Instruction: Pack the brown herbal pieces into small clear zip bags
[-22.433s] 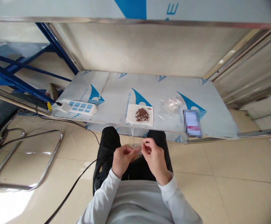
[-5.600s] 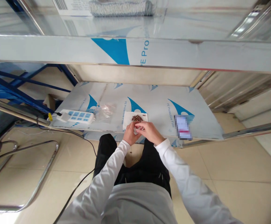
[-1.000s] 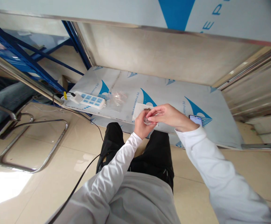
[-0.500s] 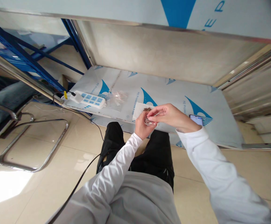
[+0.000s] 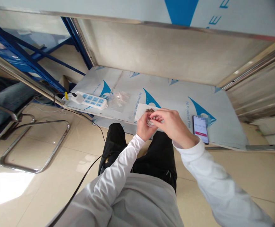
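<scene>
My left hand [image 5: 144, 126] is closed around a small clear plastic bag [image 5: 151, 123] at the shelf's front edge. Over it, my right hand [image 5: 167, 121] is closed in a pinch, its fingertips at the bag's top; what they grip, if anything, is too small to make out. Just behind the hands, a small heap of brown bits [image 5: 149, 110] lies on a white sheet of paper [image 5: 139, 110]. The fingers hide part of the bag and of the paper.
A white power strip [image 5: 93, 101] and crumpled clear plastic [image 5: 119, 99] lie on the film-covered shelf [image 5: 170, 91] to the left. A phone [image 5: 200, 129] lies at the right. A black cable [image 5: 90, 119] hangs over the front edge. Another person's leg [image 5: 11, 96] shows at far left.
My right forearm and wrist have swung down and to the left, uncovering the phone's screen. My right fingertips stay at the bag, and the left hand has hardly moved.
</scene>
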`<state>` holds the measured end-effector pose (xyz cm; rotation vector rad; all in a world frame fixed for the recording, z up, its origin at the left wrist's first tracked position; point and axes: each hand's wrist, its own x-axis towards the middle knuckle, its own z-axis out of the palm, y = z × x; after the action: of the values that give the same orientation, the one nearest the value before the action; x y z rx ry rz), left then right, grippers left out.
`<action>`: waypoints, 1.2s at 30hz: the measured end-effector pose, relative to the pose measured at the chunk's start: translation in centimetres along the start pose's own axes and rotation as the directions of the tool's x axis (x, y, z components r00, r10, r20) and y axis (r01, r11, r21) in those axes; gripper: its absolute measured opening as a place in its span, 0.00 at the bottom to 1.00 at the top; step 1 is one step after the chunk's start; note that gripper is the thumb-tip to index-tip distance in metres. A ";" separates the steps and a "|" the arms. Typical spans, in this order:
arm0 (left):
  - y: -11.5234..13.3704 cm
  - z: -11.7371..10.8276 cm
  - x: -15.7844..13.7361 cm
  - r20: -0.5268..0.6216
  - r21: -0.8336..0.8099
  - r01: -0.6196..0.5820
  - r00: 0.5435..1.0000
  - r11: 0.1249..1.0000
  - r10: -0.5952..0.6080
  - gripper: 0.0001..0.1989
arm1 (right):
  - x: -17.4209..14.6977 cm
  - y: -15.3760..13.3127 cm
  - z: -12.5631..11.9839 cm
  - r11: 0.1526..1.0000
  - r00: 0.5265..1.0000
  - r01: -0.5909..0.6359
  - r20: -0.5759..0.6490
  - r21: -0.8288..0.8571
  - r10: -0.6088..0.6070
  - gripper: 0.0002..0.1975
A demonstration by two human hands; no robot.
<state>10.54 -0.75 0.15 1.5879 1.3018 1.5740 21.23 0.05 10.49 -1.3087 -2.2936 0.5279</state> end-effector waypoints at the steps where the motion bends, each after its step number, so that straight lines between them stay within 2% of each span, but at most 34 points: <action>1: -0.1 0.0 0.0 -0.001 -0.001 -0.001 1.000 1.000 0.001 0.13 | 0.0 0.0 0.0 1.000 1.000 0.002 0.001 0.010 -0.002 0.04; 4: -0.2 0.0 -0.1 -0.007 -0.008 -0.005 1.000 1.000 0.005 0.13 | -0.1 0.2 0.0 0.998 1.000 -0.007 -0.015 0.066 0.008 0.01; 10: -0.2 -0.1 -0.1 -0.018 -0.019 0.013 1.000 1.000 -0.013 0.16 | -0.9 0.7 0.1 0.951 0.989 -0.105 -0.068 0.290 0.130 0.07; 12: -0.1 0.0 -0.1 -0.017 -0.027 0.015 1.000 1.000 -0.016 0.16 | -1.1 0.7 0.2 0.960 0.988 -0.108 -0.081 0.257 0.133 0.09; 15: 0.0 0.0 0.0 -0.015 -0.023 0.001 1.000 1.000 -0.002 0.15 | -1.3 0.5 0.5 0.992 0.998 -0.027 -0.050 0.126 0.034 0.04; 17: 0.1 -0.1 0.1 -0.016 -0.026 -0.007 1.000 1.000 0.007 0.14 | -1.6 0.4 0.7 0.997 0.996 0.014 -0.093 0.078 -0.007 0.06; 19: 0.2 -0.3 0.0 -0.019 -0.035 -0.006 1.000 0.999 0.005 0.16 | -2.2 0.5 1.0 0.995 0.986 -0.012 -0.167 0.100 0.029 0.08; 21: 0.2 -0.4 -0.1 -0.009 -0.030 0.014 1.000 0.999 -0.014 0.18 | -3.0 0.9 1.5 0.981 0.977 -0.075 -0.186 0.178 0.108 0.11; 25: -0.1 -0.9 -0.4 0.089 -0.004 0.046 0.995 0.999 -0.046 0.24 | -4.2 2.2 3.0 0.908 0.956 -0.210 -0.120 0.364 0.269 0.11; 29: 0.3 -2.7 -0.5 0.263 -0.111 0.051 0.965 0.992 -0.020 0.32 | -4.5 2.8 2.8 0.847 0.944 -0.251 -0.075 0.468 0.322 0.10; 31: 1.3 -4.3 -0.4 0.369 -0.209 0.093 0.929 0.974 -0.010 0.26 | -4.9 2.3 1.6 0.842 0.946 -0.239 -0.081 0.483 0.315 0.10; 32: 1.9 -5.2 -0.4 0.385 -0.234 0.112 0.923 0.966 -0.013 0.19 | -5.1 1.8 0.8 0.848 0.949 -0.226 -0.089 0.479 0.303 0.10; 33: 2.6 -5.9 -0.5 0.364 -0.222 0.117 0.931 0.968 -0.029 0.11 | -5.4 1.3 0.0 0.862 0.954 -0.211 -0.096 0.460 0.285 0.09; 34: 3.3 -6.6 -0.5 0.325 -0.178 0.095 0.945 0.979 -0.033 0.07 | -5.7 0.8 -0.8 0.883 0.958 -0.200 -0.103 0.425 0.266 0.08; 36: 4.5 -7.5 -0.7 0.255 -0.043 0.015 0.967 0.999 -0.003 0.05 | -6.2 0.1 -1.7 0.927 0.964 -0.171 -0.137 0.334 0.227 0.07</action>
<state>4.58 -4.93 5.12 1.6900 1.1251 1.3312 25.00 -5.11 10.68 -1.3705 -1.8504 0.7857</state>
